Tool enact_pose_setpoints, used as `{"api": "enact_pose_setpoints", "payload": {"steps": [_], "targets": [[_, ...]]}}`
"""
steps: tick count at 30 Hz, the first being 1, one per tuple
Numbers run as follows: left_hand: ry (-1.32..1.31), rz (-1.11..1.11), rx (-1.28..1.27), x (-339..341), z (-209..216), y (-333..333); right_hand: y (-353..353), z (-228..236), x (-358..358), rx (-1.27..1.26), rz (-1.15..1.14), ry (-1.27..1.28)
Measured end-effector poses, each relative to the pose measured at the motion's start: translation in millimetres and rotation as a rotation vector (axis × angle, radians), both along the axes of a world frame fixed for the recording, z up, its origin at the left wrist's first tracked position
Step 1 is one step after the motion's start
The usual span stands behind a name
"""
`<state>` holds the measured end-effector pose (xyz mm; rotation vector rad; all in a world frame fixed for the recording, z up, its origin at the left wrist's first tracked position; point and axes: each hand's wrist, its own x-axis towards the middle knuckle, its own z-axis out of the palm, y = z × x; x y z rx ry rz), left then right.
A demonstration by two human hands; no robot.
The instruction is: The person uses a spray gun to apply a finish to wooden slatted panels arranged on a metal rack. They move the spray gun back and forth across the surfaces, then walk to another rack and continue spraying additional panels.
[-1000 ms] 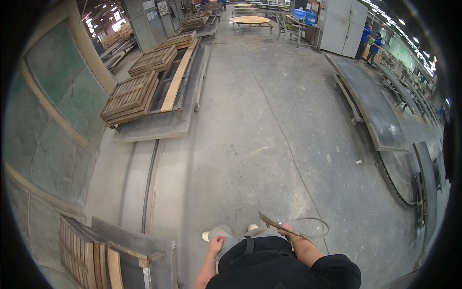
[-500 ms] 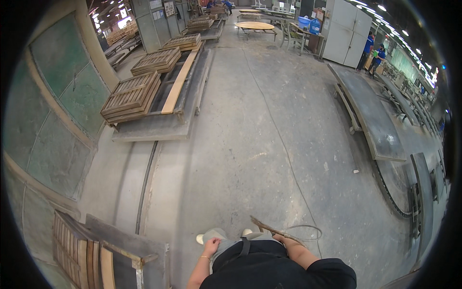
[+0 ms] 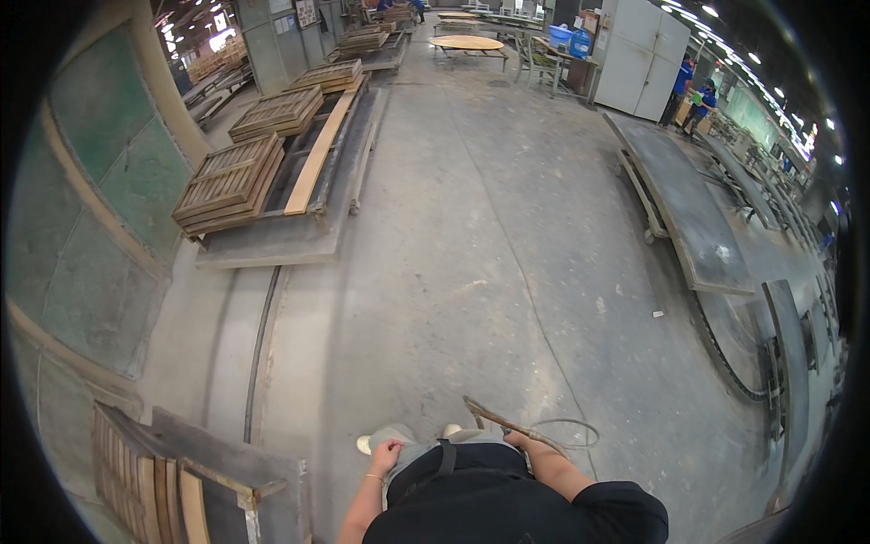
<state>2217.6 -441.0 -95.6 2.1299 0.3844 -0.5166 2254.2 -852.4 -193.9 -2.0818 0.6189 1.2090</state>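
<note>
My left hand (image 3: 387, 453) hangs beside my left thigh, its fingers curled in, and nothing shows in it. Close to my right hip, my right hand (image 3: 515, 439) is closed around a dark part of a thin brown hose-like piece (image 3: 495, 416). That piece bends at its far end and runs back along my right forearm. Its exact kind is hard to make out. A thin grey hose (image 3: 580, 422) loops beside it and trails forward over the floor. My right fingers are partly hidden.
Slatted wooden panels (image 3: 231, 172) lie stacked on a low platform (image 3: 272, 255) at left; more panels (image 3: 136, 471) stand upright at lower left. A long grey table (image 3: 684, 199) is on the right. Ahead are a round tabletop (image 3: 466, 43), a grey cabinet (image 3: 642, 59) and two people (image 3: 699, 106).
The surroundings have shifted slightly left in view as my head and body moved. Both hands stay low by my sides, and my right hand keeps its hold.
</note>
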Motion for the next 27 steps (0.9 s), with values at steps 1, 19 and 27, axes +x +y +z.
{"api": "enact_pose_setpoints", "payload": {"steps": [1,19,27], "targets": [[-0.019,-0.011,-0.006,1.0,0.1,-0.7,-0.4,-0.1,0.2,-0.034,0.012,-0.026],[0.049,0.004,-0.011,2.7,10.0,-10.2,-4.2,41.0,4.5,-0.025,-0.025,-0.052],[0.149,0.022,-0.061,3.8,15.0,-12.7,1.7,49.9,4.7,0.009,-0.056,-0.023]]}}
